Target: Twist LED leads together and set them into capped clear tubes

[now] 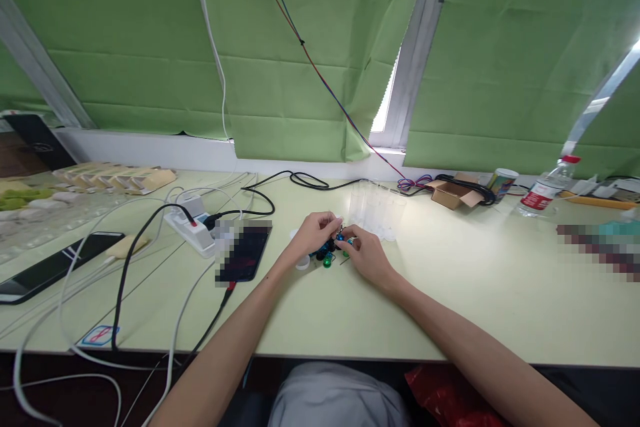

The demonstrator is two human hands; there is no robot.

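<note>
My left hand (316, 232) and my right hand (369, 255) meet over a small pile of shiny blue, black and green pieces on the table. The left thumb and fingers are pinched together, and what lies between them is too small to make out. At the right fingertips is a small round blue piece (341, 237), which the thumb and forefinger close around. A green round piece (327, 261) lies at the pile's front edge. By the left wrist sits a white round cap (303, 263). Clear plastic tubes or a case (380, 210) lie behind the right hand.
A dark phone (249, 253) with a cable lies left of my arm, near a white power strip (193, 230) and tangled cords. A cardboard box (454, 193), a patterned can (502, 183) and a water bottle (545, 190) stand at the back right. Green blinds (310, 80) hang behind.
</note>
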